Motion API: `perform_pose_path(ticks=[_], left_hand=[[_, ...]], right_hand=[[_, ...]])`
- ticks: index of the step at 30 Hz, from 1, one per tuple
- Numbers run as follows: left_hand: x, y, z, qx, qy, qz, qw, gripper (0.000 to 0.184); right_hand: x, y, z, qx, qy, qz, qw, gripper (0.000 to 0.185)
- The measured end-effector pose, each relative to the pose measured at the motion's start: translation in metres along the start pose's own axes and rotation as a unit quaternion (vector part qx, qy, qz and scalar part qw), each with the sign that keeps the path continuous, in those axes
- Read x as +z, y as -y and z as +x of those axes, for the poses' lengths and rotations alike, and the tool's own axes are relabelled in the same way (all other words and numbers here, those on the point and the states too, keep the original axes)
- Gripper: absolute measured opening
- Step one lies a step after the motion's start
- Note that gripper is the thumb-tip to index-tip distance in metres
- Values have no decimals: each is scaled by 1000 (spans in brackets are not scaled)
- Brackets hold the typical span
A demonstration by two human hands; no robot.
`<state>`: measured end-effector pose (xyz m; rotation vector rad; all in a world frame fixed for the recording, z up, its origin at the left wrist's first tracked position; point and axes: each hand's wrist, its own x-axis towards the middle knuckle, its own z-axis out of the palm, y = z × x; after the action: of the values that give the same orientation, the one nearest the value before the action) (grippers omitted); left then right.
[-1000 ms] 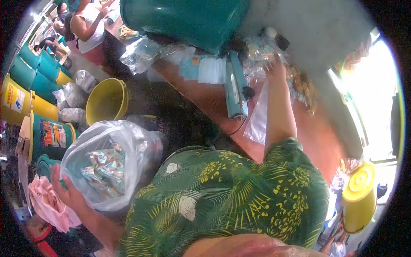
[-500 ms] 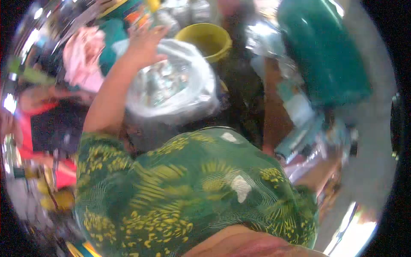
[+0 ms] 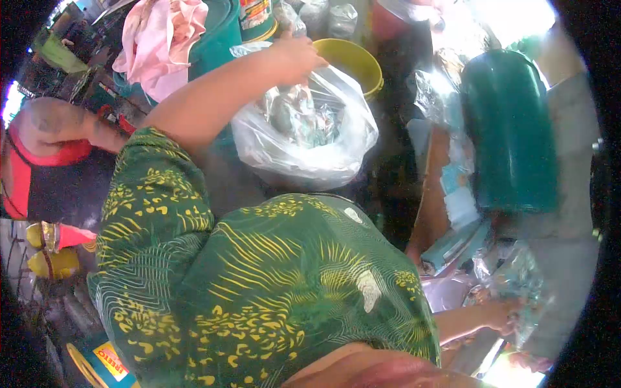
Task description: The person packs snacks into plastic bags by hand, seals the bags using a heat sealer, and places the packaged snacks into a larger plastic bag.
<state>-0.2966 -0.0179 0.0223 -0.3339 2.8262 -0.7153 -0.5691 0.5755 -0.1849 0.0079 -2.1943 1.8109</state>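
A white plastic bag [image 3: 352,158] stands open-mouthed in front of me, with crumpled clear plastic packets [image 3: 304,116] inside. My left hand [image 3: 294,59] is over the bag's far left rim. Its fingers curl down and look closed, but what they grip is hidden among the plastic. Low on the right, my right hand [image 3: 501,317] is closed on a clear plastic packet [image 3: 532,291]. Slight blur hides its fingertips and the packet's contents.
A yellow bucket [image 3: 352,61] stands behind the bag, and a green drum [image 3: 508,129] lies to the right. Pink cloth [image 3: 165,45] hangs over a green container [image 3: 217,32]. Another person's arm [image 3: 61,126] is at left. Boxes [image 3: 453,249] lie at right.
The view has shifted, putting the bag further right. My left hand has gone from spread fingers to curled ones at the rim. My right hand has come into view with a packet.
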Motion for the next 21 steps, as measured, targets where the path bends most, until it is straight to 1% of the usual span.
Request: perform_pose_path(ticks=[3,4,6,7,8,9,10,11,12,14,16,17,18,19,20,21], left_hand=[[7,2,24,21,32,-42,998,34],[8,4,33,58,-20,-86,994,30],[2,6,49,130,-123,-172,969,25],[-4,1,58,124,-122,-192,966,26],[-17,-2,64,115,-118,-213,963,28],[-31,-2,69,103,-116,-232,960,30],[-41,-3,73,93,-113,-251,957,32],[-35,11,91,133,-78,-326,933,37],[-26,23,112,177,-54,-407,895,43],[-62,1,86,56,-111,-433,893,45],[-50,7,105,60,-178,-393,900,49],[-44,6,118,64,-208,-372,902,51],[-52,-10,118,63,-206,-361,907,53],[-47,6,91,54,-236,-340,909,54],[-46,0,91,63,-233,-335,911,56],[-41,-7,96,56,-213,-297,929,54]], right_hand=[[-3,51,-17,-80,-48,97,991,63],[9,70,-29,-114,-50,146,981,63],[50,107,-60,-184,-16,249,951,64],[82,124,-82,-225,29,260,939,64],[116,142,-107,-270,95,223,932,64],[147,163,-133,-333,162,94,924,65],[179,185,-158,-405,218,-21,888,67],[215,177,-169,-335,324,46,883,66],[253,168,-181,-247,412,106,871,66],[282,160,-190,-286,428,64,855,65],[284,172,-191,-303,441,-82,841,63],[286,171,-189,-293,457,-84,835,61],[284,164,-182,-284,470,-83,832,60],[307,171,-196,-305,470,-79,825,59],[316,168,-193,-318,489,-65,809,55],[325,154,-192,-331,498,-88,797,56]])
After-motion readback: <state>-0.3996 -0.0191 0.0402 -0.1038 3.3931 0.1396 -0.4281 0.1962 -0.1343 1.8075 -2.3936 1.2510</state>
